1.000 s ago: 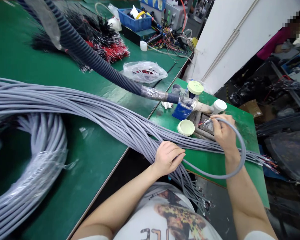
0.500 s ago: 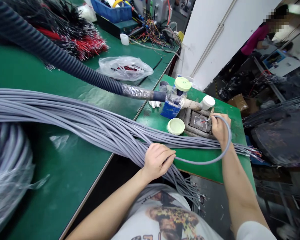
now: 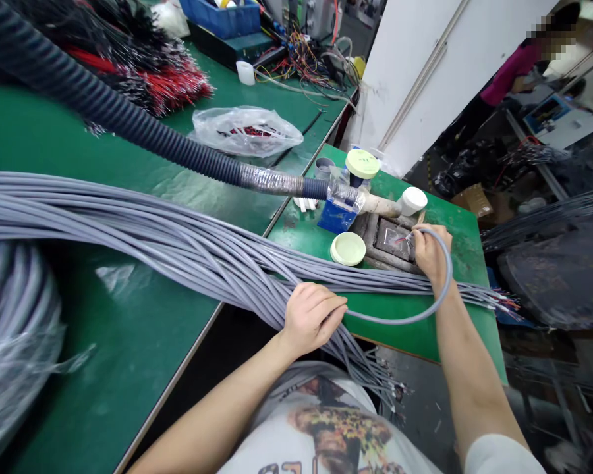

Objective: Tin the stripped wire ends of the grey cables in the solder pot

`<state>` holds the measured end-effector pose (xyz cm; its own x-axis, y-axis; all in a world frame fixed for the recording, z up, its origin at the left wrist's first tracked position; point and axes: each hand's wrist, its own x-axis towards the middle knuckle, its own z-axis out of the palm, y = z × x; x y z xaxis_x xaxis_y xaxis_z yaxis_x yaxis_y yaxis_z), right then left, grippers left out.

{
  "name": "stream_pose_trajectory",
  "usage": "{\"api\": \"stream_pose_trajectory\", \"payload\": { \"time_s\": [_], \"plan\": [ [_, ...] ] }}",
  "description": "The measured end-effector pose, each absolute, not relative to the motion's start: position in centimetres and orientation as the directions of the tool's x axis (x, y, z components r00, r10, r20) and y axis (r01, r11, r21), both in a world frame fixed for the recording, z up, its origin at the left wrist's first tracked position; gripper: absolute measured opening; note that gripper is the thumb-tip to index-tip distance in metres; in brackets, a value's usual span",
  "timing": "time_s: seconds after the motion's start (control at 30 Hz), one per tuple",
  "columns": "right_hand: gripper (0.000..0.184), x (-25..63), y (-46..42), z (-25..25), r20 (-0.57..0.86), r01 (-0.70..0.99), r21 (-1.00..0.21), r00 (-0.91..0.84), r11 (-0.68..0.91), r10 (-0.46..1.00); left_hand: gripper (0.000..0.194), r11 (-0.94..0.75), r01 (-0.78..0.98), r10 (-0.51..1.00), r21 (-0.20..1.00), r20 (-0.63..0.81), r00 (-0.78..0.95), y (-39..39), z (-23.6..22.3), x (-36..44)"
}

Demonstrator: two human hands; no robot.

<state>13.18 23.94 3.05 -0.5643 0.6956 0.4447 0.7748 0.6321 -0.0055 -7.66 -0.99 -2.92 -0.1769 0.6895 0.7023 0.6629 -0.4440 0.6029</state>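
One grey cable (image 3: 400, 321) bends in a loop between my two hands. My right hand (image 3: 431, 253) is closed around it close to its stripped end, where thin wires (image 3: 404, 238) stick out over a dark square pot (image 3: 394, 238) with a shiny face. My left hand (image 3: 313, 316) grips the same cable farther back, resting against a thick bundle of grey cables (image 3: 217, 257). A shallow pale-green lid or dish (image 3: 348, 249) lies left of the pot. Above the pot ends a pale nozzle (image 3: 380, 205) on a black corrugated hose (image 3: 178, 148).
A blue box (image 3: 337, 216), a yellow-lidded jar (image 3: 362, 163) and a white cup (image 3: 412, 200) stand around the pot. Black and red wires (image 3: 163, 85) and a plastic bag (image 3: 250, 131) lie on the left table. A coil (image 3: 14, 296) sits at lower left. Another person (image 3: 508, 72) is at upper right.
My right hand has shifted slightly left, bringing the cable's wire ends a little further over the dark pot. My left hand stays in place.
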Motion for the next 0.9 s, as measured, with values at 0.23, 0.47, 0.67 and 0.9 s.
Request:
{"api": "stream_pose_trajectory", "payload": {
  "time_s": [0.23, 0.47, 0.67, 0.9],
  "plan": [
    [0.021, 13.5, 16.6, 7.2, 0.629, 0.627, -0.222, -0.493, 0.747, 0.601, 0.015, -0.441, 0.596, 0.703, 0.671, 0.671, -0.235, -1.0, -2.6, -7.6],
    [0.038, 14.3, 7.2, 6.0, 0.774, 0.269, -0.247, -0.523, 0.931, 0.356, 0.021, -0.247, -0.255, 0.928, 0.935, 0.153, -0.339, -0.2, 0.8, -3.9],
    [0.039, 15.6, 4.2, 3.4, 0.736, 0.255, -0.226, -0.587, 0.94, 0.337, 0.031, 0.04, -0.67, 0.984, 0.741, -0.146, -0.102, 0.5, 2.4, -1.1],
    [0.039, 16.3, 3.3, 2.0, 0.71, 0.255, -0.263, -0.602, 0.93, 0.366, 0.027, 0.029, -0.633, 0.983, 0.774, -0.136, -0.121, -0.3, 2.4, -0.8]
  ]
}}
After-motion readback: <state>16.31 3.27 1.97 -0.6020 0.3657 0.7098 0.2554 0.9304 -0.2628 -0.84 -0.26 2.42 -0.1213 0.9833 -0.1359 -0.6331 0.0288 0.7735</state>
